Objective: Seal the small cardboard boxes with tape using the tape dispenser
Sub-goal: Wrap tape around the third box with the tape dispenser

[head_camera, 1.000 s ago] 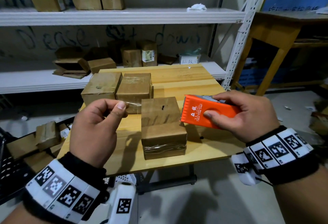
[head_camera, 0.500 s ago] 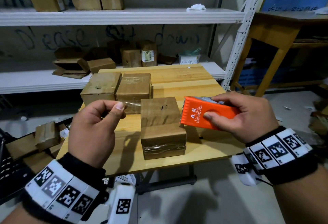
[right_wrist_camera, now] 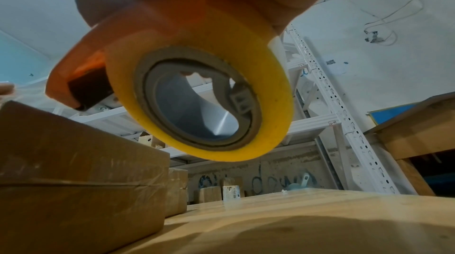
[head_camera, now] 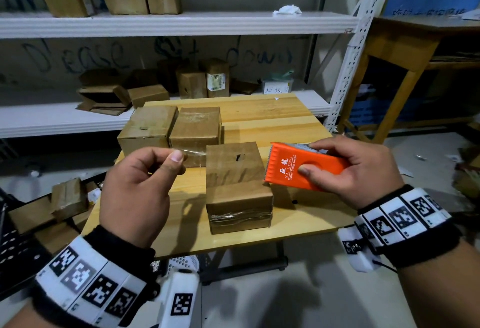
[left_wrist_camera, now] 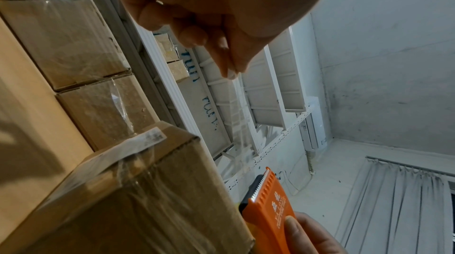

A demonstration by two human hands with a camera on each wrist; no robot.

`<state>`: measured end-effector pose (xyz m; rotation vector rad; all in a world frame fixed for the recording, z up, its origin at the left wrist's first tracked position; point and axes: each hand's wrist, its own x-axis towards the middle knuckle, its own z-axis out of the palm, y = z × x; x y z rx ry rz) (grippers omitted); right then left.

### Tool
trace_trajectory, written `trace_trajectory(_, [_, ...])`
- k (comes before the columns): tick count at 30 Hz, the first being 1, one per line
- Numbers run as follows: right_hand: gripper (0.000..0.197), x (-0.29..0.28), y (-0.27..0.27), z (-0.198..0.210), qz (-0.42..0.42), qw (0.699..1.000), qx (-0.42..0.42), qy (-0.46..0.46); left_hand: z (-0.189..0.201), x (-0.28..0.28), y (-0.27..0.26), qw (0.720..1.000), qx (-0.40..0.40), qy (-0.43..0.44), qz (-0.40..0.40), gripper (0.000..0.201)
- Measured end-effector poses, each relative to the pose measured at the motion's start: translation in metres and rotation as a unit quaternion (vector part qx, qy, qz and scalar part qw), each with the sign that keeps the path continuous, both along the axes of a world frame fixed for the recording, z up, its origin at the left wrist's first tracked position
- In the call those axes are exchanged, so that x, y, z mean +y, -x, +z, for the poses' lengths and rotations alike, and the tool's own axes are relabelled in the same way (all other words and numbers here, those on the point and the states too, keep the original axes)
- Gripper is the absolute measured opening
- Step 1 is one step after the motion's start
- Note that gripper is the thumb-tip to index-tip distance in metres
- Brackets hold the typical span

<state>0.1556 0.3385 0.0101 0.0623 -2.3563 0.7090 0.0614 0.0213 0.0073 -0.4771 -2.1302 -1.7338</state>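
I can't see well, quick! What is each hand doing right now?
Left hand: thumb and fingers pinched together, seemingly on clear tape.
Right hand: gripping the orange tape dispenser.

The left hand (head_camera: 137, 184) has edged slightly up and rightward.

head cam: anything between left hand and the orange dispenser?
Yes: in the head view the nearest cardboard box stands on the table between the left hand and the orange dispenser gripped by the right hand.

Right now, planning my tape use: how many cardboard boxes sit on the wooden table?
3: nearest box beside the tape dispenser; two boxes behind it, left and right. More may hide behind them.
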Motion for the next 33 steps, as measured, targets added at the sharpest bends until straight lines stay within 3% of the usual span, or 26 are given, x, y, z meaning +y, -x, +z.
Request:
trace_trajectory(8, [0.058, 0.007, -0.004, -0.001, -0.031, 0.999, -0.008, -0.001, 0.001, -0.013, 0.012, 1.0, 0.006, -0.01, 0.018, 0.023])
trace_trajectory(13, [0.059, 0.006, -0.006, -0.004, -0.051, 0.999, -0.01, 0.011, -0.002, -0.015, 0.014, 1.0, 0.001, -0.015, 0.0, 0.015])
trace_trajectory(19, [0.058, -0.001, -0.004, 0.003, -0.114, 0.993, -0.008, -0.027, 0.012, -0.008, -0.007, 0.996, 0.076, 0.054, 0.006, 0.015])
trace_trajectory(22, [0.054, -0.008, -0.001, 0.005, -0.174, 0.984, -0.019, -0.037, 0.021, 0.003, -0.028, 0.971, 0.175, 0.162, 0.011, 0.014])
trace_trajectory(26, [0.055, -0.015, 0.004, 0.007, -0.221, 0.973, -0.065, -0.023, 0.024, 0.011, -0.041, 0.909, 0.293, 0.296, 0.019, 0.024])
trace_trajectory(29, [0.058, -0.019, 0.008, 0.009, -0.248, 0.964, -0.089, -0.028, 0.024, 0.012, -0.046, 0.883, 0.336, 0.326, 0.018, 0.032])
trace_trajectory(33, [0.062, -0.023, 0.011, 0.008, -0.277, 0.952, -0.124, -0.041, 0.02, 0.019, -0.052, 0.856, 0.384, 0.345, 0.021, 0.029])
